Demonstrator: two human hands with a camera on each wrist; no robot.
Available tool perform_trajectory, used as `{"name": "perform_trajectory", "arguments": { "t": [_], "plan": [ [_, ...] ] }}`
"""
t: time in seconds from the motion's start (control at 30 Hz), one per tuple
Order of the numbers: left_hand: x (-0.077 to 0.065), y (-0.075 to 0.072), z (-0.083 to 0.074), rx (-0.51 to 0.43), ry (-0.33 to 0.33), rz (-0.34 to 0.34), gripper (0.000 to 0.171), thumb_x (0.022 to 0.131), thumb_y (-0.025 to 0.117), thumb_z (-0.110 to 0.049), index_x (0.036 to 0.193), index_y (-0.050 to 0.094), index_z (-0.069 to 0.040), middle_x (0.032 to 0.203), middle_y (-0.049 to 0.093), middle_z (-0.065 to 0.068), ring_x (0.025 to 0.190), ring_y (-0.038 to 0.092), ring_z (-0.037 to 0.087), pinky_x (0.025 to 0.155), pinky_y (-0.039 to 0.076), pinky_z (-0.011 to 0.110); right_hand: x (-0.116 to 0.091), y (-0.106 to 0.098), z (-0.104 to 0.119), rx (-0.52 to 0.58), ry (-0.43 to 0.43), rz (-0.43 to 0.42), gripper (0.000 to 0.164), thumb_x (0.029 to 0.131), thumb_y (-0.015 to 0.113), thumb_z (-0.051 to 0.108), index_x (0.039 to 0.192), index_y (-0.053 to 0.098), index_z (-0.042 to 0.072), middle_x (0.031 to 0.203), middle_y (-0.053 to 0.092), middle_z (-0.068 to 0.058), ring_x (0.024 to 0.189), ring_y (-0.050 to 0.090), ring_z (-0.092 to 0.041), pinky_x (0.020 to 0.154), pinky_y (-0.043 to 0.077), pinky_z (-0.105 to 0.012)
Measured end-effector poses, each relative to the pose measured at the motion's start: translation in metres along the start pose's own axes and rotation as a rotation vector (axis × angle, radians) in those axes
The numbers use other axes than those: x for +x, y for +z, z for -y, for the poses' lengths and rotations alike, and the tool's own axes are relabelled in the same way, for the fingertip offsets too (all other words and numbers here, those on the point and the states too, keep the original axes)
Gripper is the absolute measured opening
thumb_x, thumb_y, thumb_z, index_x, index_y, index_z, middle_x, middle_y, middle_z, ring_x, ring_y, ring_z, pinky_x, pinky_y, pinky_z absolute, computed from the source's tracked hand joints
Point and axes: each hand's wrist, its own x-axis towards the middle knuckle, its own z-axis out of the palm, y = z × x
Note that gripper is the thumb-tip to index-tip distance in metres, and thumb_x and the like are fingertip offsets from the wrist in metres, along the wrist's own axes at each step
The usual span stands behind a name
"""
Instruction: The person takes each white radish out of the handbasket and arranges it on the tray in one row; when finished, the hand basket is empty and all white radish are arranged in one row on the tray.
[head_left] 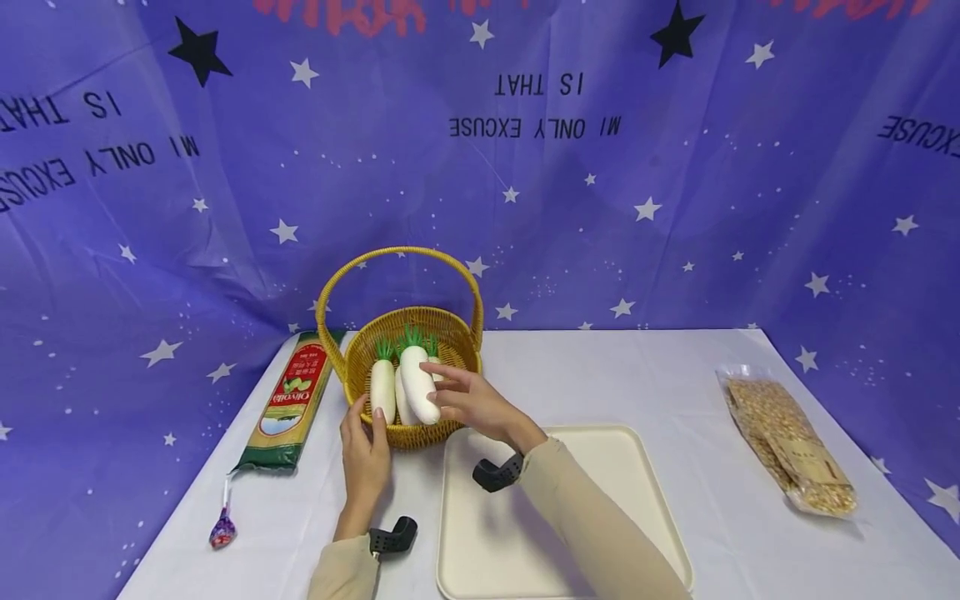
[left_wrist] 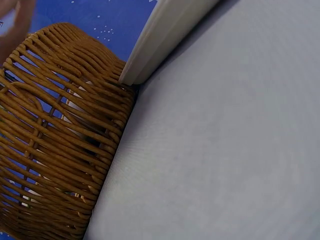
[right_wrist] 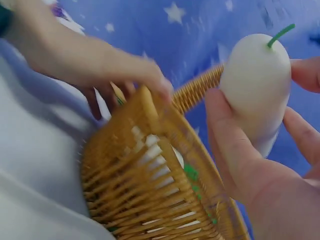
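My right hand (head_left: 480, 406) holds a white radish (head_left: 417, 387) between thumb and fingers, over the front of a wicker basket (head_left: 427, 437). The right wrist view shows this white radish (right_wrist: 255, 85) close up, a thin green strand at its near end. Other white radishes (head_left: 382, 390) with green tops lie inside the basket. My left hand (head_left: 365, 458) grips the basket's rim at the front left, seen also in the right wrist view, where the left hand (right_wrist: 110, 67) bends over the edge. The left wrist view is filled mostly by the basket's woven wall (left_wrist: 65, 125) and white cloth.
A cream tray (head_left: 637, 454) lies in front of the basket, under my right forearm. Left of the basket are a green-ended noodle packet (head_left: 294, 396) and a lollipop (head_left: 222, 528). A bag of yellow kernels (head_left: 787, 442) lies far right. A blue starred curtain (head_left: 570, 250) hangs behind the table.
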Motion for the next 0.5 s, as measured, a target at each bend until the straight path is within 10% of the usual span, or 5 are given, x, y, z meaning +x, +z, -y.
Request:
{"name": "perform_trajectory", "arguments": {
  "t": [0.23, 0.5],
  "plan": [
    [-0.004, 0.001, -0.002, 0.001, 0.001, -0.001, 0.045, 0.095, 0.04, -0.039, 0.134, 0.037, -0.017, 0.134, 0.037, 0.017, 0.125, 0.038, 0.036, 0.097, 0.032, 0.054, -0.053, 0.011, -0.003, -0.158, -0.106, 0.058, 0.052, 0.086, 0.06, 0.012, 0.135, 0.042, 0.016, 0.129, 0.044, -0.02, 0.103, 0.056, -0.015, 0.087, 0.048, -0.03],
    [-0.003, -0.001, -0.001, -0.012, 0.01, -0.013, 0.043, 0.096, 0.04, -0.036, 0.133, 0.038, -0.015, 0.134, 0.037, 0.018, 0.124, 0.038, 0.036, 0.097, 0.031, 0.053, -0.108, 0.031, -0.042, -0.046, -0.277, 0.1, 0.053, 0.087, 0.058, 0.007, 0.133, 0.033, -0.005, 0.125, 0.037, -0.031, 0.098, 0.056, -0.006, 0.081, 0.047, -0.017]
  ]
}}
